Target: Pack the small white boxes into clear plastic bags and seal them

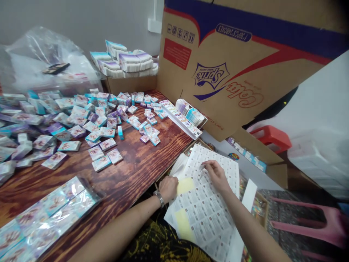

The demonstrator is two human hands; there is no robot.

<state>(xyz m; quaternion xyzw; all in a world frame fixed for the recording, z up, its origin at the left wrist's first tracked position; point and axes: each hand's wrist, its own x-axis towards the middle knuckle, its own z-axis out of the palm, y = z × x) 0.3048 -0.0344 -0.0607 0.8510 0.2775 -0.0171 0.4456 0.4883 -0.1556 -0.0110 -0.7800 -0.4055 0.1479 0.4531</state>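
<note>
Inside a cardboard carton (128, 85), packets (122, 62) (stacked)

A printed label sheet (209, 207) is touched by the left hand (167, 189) and right hand (216, 176), beside a wooden table (122, 189) strewn with small boxes (98, 123).

Small teal-and-purple printed boxes (107, 144) lie scattered across a varnished wooden table (131, 174), near shrink-wrapped packs (46, 218) and a clear plastic bag (40, 62). A cardboard carton (209, 76) (its Sprite and Cola printing upside down) rises alongside, with a red plastic stool (269, 136) and a pink plastic stool (300, 225) beyond.
</note>
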